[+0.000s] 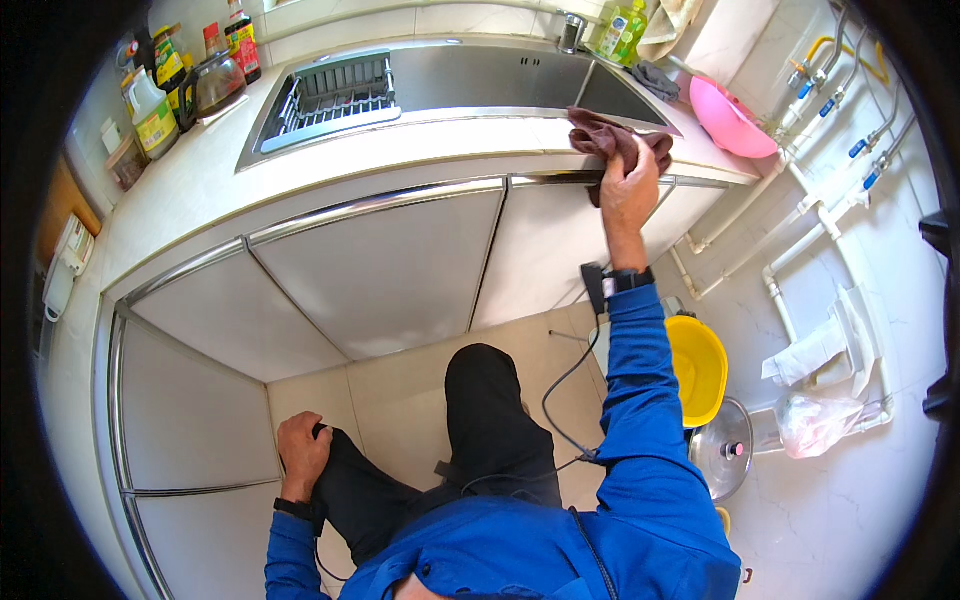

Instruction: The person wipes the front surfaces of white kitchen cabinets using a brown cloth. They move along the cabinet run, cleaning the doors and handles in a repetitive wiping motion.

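Note:
My right hand grips a crumpled brown cloth at the front edge of the white countertop, in front of the sink's right end. Part of the cloth hangs down over the metal-trimmed top of a cabinet door. Down at the left, my left hand rests on my bent knee with nothing seen in it; its fingers curl over the black trouser leg. Behind the cloth lies the stainless steel sink, with a grey drain rack set across its left part.
Sauce bottles, a glass pot and a white jug line the left counter. Dish soap, a grey rag and a pink basin stand right. A yellow basin and pot lid are beside my right arm.

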Demonstrator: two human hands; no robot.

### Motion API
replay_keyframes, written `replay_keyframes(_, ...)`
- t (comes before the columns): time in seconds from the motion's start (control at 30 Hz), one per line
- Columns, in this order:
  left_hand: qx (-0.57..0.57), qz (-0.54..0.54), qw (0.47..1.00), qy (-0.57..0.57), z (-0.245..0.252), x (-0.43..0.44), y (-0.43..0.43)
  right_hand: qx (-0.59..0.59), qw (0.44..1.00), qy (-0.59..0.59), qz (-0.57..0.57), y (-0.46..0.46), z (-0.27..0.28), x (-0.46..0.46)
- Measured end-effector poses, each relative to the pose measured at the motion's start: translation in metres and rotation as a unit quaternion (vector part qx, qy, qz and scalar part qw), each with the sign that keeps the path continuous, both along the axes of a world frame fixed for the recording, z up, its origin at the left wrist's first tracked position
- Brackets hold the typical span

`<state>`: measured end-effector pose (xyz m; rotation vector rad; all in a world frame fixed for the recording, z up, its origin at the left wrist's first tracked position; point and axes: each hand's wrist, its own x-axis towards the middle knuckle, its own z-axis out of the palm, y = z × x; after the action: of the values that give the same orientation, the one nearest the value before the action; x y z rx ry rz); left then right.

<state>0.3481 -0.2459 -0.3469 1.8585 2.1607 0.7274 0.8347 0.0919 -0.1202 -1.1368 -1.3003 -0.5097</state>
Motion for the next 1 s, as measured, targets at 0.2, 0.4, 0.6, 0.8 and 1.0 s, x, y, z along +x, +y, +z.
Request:
replay_keyframes(0.2, 0.019, -0.009, 1.000, 0.019, -0.002, -0.002, -0.001, -0.223, 0.872, 0.299, 0.317, -0.056, -0.096, -0.075)
replay_keyframes(0.4, 0.013, -0.003, 1.000, 0.001, 0.001, -0.003, -0.003, -0.466, 0.496, 0.531, 0.505, -0.093, -0.168, -0.153)
replay_keyframes(0.6, 0.003, -0.006, 1.000, 0.019, 0.005, -0.002, -0.002, -0.305, 0.560, 0.497, 0.589, -0.102, -0.122, -0.167)
replay_keyframes(0.8, -0.014, 0.004, 1.000, 0.003, 0.003, -0.002, 0.001, -0.124, 0.848, 0.349, 0.379, -0.080, -0.082, -0.149)
replay_keyframes(1.0, 0.007, 0.014, 1.000, 0.016, 0.003, -0.001, 0.001, -0.092, 0.895, 0.359, 0.248, -0.055, -0.088, -0.164)
